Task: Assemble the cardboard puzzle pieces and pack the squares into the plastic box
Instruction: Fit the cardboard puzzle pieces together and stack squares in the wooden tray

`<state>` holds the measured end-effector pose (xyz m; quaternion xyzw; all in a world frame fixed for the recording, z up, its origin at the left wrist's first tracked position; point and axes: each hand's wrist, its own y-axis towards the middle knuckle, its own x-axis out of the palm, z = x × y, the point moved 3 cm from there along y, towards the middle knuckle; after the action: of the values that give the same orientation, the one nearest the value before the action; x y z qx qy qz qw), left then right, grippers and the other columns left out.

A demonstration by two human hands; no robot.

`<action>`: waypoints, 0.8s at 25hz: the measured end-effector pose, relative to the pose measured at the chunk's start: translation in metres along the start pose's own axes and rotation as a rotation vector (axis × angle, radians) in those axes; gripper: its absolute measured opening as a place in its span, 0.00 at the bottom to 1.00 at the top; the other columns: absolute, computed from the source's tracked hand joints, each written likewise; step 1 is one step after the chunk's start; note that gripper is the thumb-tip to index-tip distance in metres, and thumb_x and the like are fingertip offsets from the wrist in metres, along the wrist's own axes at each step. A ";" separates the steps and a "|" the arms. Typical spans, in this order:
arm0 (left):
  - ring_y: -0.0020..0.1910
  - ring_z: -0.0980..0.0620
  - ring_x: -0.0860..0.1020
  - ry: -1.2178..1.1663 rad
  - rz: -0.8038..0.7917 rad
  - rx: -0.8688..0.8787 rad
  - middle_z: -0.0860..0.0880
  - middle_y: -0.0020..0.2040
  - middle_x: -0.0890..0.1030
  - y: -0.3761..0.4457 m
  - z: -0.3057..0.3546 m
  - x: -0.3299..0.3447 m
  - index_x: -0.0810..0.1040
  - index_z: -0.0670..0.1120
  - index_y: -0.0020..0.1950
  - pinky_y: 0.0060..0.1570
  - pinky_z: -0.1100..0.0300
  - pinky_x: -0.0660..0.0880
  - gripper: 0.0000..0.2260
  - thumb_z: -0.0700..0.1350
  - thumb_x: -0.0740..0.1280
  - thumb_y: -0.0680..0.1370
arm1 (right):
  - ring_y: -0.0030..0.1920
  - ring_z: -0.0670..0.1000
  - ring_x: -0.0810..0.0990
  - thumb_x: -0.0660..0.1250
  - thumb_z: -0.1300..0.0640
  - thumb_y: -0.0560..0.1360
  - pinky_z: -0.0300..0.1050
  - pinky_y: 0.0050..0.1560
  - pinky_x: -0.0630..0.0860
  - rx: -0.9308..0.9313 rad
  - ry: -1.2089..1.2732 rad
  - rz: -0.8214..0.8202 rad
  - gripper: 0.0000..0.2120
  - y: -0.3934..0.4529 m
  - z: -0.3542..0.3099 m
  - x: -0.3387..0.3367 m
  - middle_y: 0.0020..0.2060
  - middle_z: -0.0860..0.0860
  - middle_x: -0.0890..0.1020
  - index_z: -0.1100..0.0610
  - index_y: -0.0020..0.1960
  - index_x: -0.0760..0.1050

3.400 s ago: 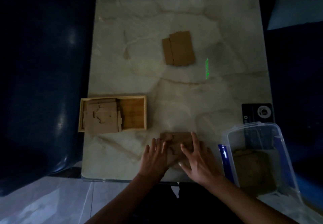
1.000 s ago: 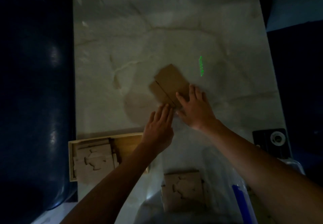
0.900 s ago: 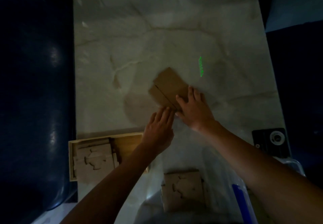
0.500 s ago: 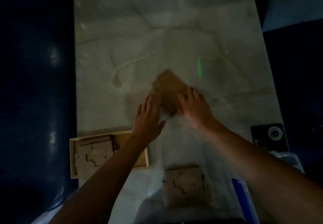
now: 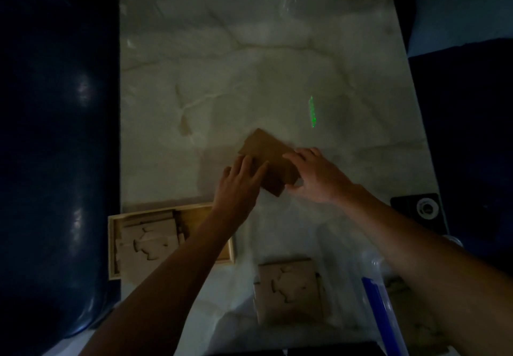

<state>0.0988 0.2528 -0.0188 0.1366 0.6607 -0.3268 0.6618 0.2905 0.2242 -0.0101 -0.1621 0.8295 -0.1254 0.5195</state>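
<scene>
I see the left hand (image 5: pixel 238 181) pressing flat on the cardboard stack (image 5: pixel 266 150), right hand (image 5: pixel 316 175) gripping its edge

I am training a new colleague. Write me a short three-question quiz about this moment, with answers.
1. True or false: the left hand and the right hand both touch the cardboard stack.
2. Where do loose puzzle pieces lie? A) in the wooden tray B) in a bowl C) on a chair
3. Fill in: the assembled square lies between the wooden tray and the plastic ___.
Key: 1 true; 2 A; 3 box.
</scene>
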 end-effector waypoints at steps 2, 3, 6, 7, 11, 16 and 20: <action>0.67 0.36 0.71 0.027 0.035 0.021 0.38 0.67 0.73 -0.003 0.000 -0.003 0.72 0.51 0.70 0.55 0.45 0.74 0.27 0.45 0.72 0.72 | 0.63 0.61 0.71 0.74 0.48 0.68 0.58 0.57 0.77 -0.006 0.037 0.005 0.33 -0.004 -0.001 0.000 0.63 0.59 0.75 0.57 0.69 0.71; 0.66 0.36 0.71 0.039 0.054 0.036 0.38 0.67 0.74 -0.005 0.000 -0.005 0.74 0.52 0.69 0.55 0.45 0.74 0.24 0.45 0.72 0.73 | 0.62 0.61 0.72 0.73 0.48 0.68 0.57 0.57 0.76 -0.011 0.059 0.011 0.31 -0.007 -0.002 -0.001 0.62 0.58 0.76 0.57 0.68 0.72; 0.65 0.37 0.72 0.074 0.112 0.072 0.39 0.66 0.74 -0.010 0.000 -0.013 0.74 0.52 0.69 0.56 0.45 0.72 0.20 0.47 0.68 0.76 | 0.60 0.59 0.74 0.67 0.46 0.69 0.56 0.58 0.75 -0.020 0.106 0.025 0.30 -0.018 -0.006 -0.001 0.60 0.55 0.77 0.55 0.69 0.72; 0.64 0.37 0.72 0.077 0.133 0.077 0.39 0.65 0.74 -0.011 0.001 -0.016 0.73 0.52 0.69 0.56 0.45 0.71 0.19 0.47 0.67 0.77 | 0.62 0.58 0.73 0.65 0.44 0.69 0.56 0.60 0.74 -0.014 0.104 0.028 0.31 -0.022 -0.009 0.000 0.62 0.55 0.76 0.54 0.70 0.71; 0.58 0.37 0.75 0.110 0.225 0.079 0.39 0.60 0.76 -0.018 0.012 -0.027 0.76 0.49 0.65 0.54 0.45 0.70 0.15 0.47 0.66 0.78 | 0.60 0.59 0.74 0.66 0.41 0.66 0.55 0.57 0.75 0.006 0.038 0.077 0.32 -0.038 -0.022 0.005 0.59 0.56 0.78 0.55 0.66 0.74; 0.61 0.39 0.72 0.108 0.194 0.077 0.40 0.63 0.74 -0.031 0.020 -0.032 0.76 0.51 0.64 0.58 0.45 0.68 0.14 0.50 0.65 0.79 | 0.58 0.57 0.77 0.70 0.52 0.73 0.52 0.54 0.76 0.034 0.072 0.154 0.20 -0.053 -0.027 0.013 0.57 0.53 0.81 0.53 0.65 0.76; 0.60 0.43 0.72 -0.095 0.159 -0.039 0.43 0.59 0.75 -0.039 0.020 -0.035 0.77 0.50 0.60 0.59 0.47 0.70 0.13 0.54 0.64 0.79 | 0.54 0.58 0.79 0.69 0.56 0.74 0.50 0.50 0.77 0.008 0.064 0.250 0.16 -0.063 -0.031 0.017 0.54 0.54 0.83 0.54 0.62 0.78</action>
<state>0.0941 0.2200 0.0267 0.1600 0.6218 -0.2667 0.7188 0.2645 0.1612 0.0132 -0.0515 0.8589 -0.0681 0.5050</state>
